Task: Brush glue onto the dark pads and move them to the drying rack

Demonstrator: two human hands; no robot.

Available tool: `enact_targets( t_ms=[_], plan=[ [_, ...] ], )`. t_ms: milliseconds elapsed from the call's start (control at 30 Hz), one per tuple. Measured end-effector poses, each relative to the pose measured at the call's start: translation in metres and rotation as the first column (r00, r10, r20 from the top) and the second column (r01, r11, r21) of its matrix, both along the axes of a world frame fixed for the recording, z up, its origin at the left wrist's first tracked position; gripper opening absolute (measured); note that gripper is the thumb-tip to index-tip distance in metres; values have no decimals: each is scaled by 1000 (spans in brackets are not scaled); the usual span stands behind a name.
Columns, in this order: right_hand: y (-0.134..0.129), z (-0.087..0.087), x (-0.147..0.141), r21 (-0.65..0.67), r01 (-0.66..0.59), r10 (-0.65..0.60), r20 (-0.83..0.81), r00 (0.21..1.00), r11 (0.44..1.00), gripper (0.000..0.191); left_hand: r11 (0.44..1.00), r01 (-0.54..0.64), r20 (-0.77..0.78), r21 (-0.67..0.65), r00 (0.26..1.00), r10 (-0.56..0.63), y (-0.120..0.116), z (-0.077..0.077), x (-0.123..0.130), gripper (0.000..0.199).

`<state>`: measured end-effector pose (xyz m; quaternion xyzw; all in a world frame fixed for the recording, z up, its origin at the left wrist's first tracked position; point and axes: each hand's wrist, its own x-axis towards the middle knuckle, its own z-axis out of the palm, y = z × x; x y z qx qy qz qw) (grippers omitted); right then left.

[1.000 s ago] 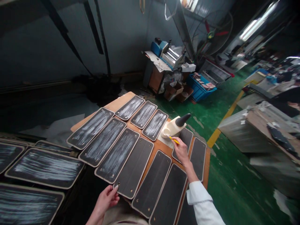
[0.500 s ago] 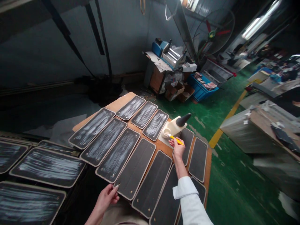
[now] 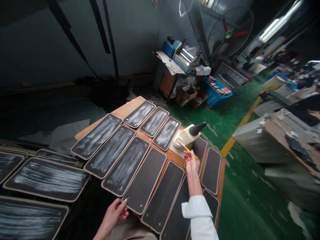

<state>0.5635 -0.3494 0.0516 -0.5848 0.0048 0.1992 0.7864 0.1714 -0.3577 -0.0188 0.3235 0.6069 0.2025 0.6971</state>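
My right hand [image 3: 191, 161] is closed round a yellow-handled brush [image 3: 191, 152]. The brush's tip is at the round opening of a cream-coloured bottle [image 3: 184, 136] with a black cone-shaped top. My left hand [image 3: 117, 212] pinches the near corner of a bare black panel [image 3: 145, 180], thumb on top and fingers at the edge. That panel is rounded, pale-edged, with small holes at its end. Beside it lies a black panel [image 3: 126, 166] streaked with white. To its right lies another bare black panel [image 3: 163, 196].
Panels rest on a brown board [image 3: 86, 131]. More streaked panels [image 3: 47, 178] lie at the left. Past the board stand a roller machine [image 3: 183, 58], a blue crate [image 3: 215, 95] and a large fan [image 3: 228, 35]. A workbench [image 3: 265, 143] is on the right.
My right hand has turned and dropped slightly, tilting the brush handle further down to the right at the bottle's opening. My left hand stays on the panel corner.
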Motion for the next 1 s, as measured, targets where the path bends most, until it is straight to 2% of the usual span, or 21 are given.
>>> enact_targets(
  t_ms=[167,333,467,633,767,867,1000],
  plan=[
    [10,-9,6,-9,-11,11,-37,999,1000,32,1000,11,-9,-7,1000,-11,-1,0,-1,52],
    [-10,-13,3,-27,20,-21,-31,999,999,29,1000,14,14,-22,1000,-14,-1,-4,-3,51],
    [-22,-5,-2,-29,25,-24,4,1000,999,30,999,18,21,-35,1000,-18,0,-8,-4,51],
    [-15,13,-12,-47,9,-2,148,989,999,38,999,31,36,-37,999,-29,0,-10,-5,50],
    [-2,22,-18,-110,-9,44,317,948,994,40,999,27,40,-37,999,-25,0,-10,-5,50],
    [5,23,-19,-165,-34,99,405,909,986,38,999,23,53,-35,998,-21,0,-11,-6,51],
    [13,16,-17,-191,-40,121,439,890,981,39,999,35,71,-32,997,-32,0,-12,-7,51]
  ],
)
